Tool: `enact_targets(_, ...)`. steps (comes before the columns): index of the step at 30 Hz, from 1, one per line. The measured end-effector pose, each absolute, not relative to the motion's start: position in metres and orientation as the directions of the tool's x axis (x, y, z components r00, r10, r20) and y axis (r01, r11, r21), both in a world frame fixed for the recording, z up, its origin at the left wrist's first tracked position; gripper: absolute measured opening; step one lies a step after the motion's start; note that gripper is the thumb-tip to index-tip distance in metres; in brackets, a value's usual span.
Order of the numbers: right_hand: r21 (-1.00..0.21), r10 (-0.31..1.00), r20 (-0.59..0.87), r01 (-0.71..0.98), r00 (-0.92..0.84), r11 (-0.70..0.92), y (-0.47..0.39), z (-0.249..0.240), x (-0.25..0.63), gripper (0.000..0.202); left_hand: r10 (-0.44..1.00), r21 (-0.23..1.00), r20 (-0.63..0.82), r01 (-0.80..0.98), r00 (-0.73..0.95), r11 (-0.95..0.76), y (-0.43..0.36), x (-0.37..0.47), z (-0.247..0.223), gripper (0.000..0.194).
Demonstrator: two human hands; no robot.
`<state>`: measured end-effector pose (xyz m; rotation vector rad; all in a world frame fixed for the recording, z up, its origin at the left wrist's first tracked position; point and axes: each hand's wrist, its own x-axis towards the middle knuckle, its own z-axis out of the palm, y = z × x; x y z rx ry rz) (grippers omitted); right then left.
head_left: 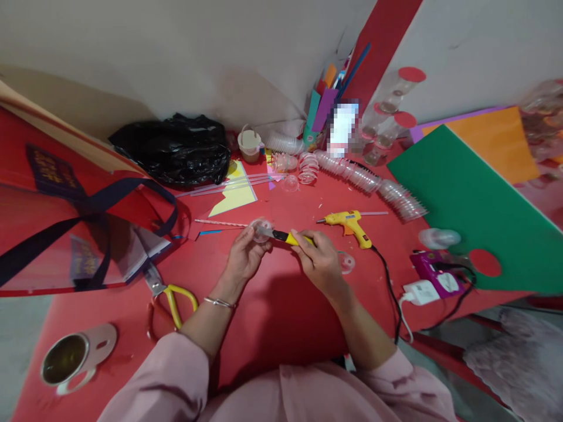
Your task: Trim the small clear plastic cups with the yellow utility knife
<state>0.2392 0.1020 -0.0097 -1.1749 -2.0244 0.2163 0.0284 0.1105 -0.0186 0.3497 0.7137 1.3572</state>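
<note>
My left hand [247, 253] pinches a clear plastic dome lid [263, 230] above the red table. In my right hand [320, 258] is a yellow and black utility knife [281, 235], its blade pointing left and lying against the lid. Whether the blade has gone through the plastic cannot be seen. Another clear lid [346, 262] lies flat just right of my right hand. Beyond that hand rests a yellow hot glue gun [349, 223] with a clear glue stick in its back. A striped straw [220, 223] lies left of the held lid.
Scissors [169, 299] and a mug of dark liquid [65, 357] stand at the left, near a red bag [39, 193]. Stacked clear lids [347, 170] and a black plastic bag [176, 149] line the back. A green sheet [475, 217] and purple power strip [435, 275] are right.
</note>
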Motion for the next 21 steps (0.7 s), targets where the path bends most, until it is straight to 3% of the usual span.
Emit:
enact_targets(7,-0.479,0.793,0.544,0.674,-0.274,0.562,0.098,-0.009,0.236,0.041,0.966,0.65,-0.257,-0.732,0.041,0.204,0.108,0.029,-0.017,0.043)
enact_targets(15,-0.429,0.766,0.584,0.7,-0.267,0.571,0.106,-0.014,0.246,0.046,0.963,0.606,-0.262,-0.765,0.067,0.218,0.11,0.027,-0.016,0.035)
enact_targets(21,-0.495,0.76,0.627,0.666,-0.171,0.558,0.109,-0.012,0.251,0.052,0.973,0.633,-0.232,-0.757,0.015,0.163,0.11,0.028,-0.018,0.04)
